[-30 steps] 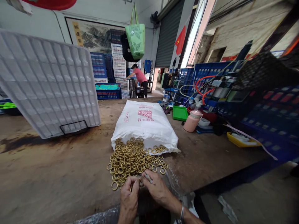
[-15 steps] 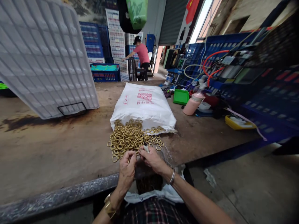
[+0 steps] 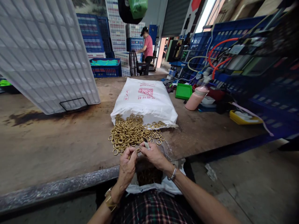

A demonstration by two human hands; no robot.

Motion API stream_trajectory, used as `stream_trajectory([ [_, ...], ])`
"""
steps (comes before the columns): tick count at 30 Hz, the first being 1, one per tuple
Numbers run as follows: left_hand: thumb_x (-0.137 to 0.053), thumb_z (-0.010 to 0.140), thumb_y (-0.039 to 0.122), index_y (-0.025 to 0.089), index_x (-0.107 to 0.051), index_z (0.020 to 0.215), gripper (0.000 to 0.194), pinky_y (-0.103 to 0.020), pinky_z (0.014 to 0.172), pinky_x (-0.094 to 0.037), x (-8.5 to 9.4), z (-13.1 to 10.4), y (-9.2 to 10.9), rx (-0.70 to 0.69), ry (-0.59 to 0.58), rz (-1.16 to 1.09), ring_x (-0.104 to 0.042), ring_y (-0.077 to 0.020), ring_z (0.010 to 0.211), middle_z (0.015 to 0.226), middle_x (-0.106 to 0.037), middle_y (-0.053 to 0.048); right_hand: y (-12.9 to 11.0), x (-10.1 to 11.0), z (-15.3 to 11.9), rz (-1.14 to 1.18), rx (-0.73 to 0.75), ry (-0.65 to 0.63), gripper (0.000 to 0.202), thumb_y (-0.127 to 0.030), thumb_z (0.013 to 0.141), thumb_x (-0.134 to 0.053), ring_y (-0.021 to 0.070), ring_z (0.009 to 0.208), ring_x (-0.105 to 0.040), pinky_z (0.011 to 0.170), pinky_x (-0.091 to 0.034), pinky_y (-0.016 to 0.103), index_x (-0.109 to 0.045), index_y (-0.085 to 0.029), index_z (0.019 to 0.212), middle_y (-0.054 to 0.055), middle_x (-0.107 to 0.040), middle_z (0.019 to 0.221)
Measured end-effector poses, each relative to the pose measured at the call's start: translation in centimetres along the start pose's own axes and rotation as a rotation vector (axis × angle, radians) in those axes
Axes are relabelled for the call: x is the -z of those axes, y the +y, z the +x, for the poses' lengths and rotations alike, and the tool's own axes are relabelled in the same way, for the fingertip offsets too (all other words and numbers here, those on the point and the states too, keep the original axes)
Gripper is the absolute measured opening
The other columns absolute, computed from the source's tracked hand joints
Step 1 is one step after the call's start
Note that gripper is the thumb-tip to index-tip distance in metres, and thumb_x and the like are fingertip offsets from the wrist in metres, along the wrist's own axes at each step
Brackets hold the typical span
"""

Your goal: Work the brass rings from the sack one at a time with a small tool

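Close to the table's front edge, my left hand is closed with thumb and forefinger pinched on a brass-coloured ring, mostly covered by the fingers. Right beside it, my right hand is closed around a marker pen with a pale body and a dark tip pointing up. The right fingertips also meet a ring between the two hands. Just beyond both hands lies a heap of loose brass-coloured rings. They spill from the open mouth of a white woven sack with red print.
A white ribbed plastic crate stands on edge at the left. To the right are a green tray, a pink bottle and a yellow tray. Behind the table, a person in a pink shirt stands by a fan.
My view has tilted slightly down, so the table things sit higher in the picture. Both hands stay close together with the pen and ring. The person at the back stands more upright.
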State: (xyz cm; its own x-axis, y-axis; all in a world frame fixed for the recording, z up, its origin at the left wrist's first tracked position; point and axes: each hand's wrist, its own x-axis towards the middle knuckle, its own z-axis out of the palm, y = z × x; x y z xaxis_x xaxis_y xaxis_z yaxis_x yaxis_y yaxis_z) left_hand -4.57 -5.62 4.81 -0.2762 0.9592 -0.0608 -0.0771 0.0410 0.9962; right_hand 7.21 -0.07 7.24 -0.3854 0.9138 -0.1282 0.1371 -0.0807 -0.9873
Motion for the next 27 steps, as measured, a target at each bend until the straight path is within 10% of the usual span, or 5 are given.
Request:
stream_trajectory([
  [11, -0.062, 0.072, 0.052, 0.017, -0.053, 0.076, 0.036, -0.015, 0.038, -0.025, -0.3, -0.3, -0.1, 0.184, -0.008, -0.159, -0.038, -0.0039, 0.041, 0.058, -0.052, 0.005, 0.9, 0.2, -0.2, 0.142, -0.150, -0.107, 0.026, -0.043, 0.078, -0.049, 0.0040, 0.037, -0.026, 0.036, -0.019, 0.019, -0.046, -0.020, 0.067, -0.008, -0.043, 0.051],
  [27, -0.063, 0.068, 0.056, 0.017, -0.051, 0.075, 0.041, -0.015, 0.037, -0.023, 0.0, -0.5, 0.7, 0.305, -0.113, -0.177, -0.038, -0.0037, 0.041, 0.059, -0.052, 0.005, -0.3, 0.2, 0.2, -0.233, 0.128, -0.039, 0.019, -0.033, 0.076, -0.048, 0.0092, 0.056, -0.038, 0.053, -0.030, 0.021, -0.050, -0.019, 0.064, -0.005, -0.044, 0.058],
])
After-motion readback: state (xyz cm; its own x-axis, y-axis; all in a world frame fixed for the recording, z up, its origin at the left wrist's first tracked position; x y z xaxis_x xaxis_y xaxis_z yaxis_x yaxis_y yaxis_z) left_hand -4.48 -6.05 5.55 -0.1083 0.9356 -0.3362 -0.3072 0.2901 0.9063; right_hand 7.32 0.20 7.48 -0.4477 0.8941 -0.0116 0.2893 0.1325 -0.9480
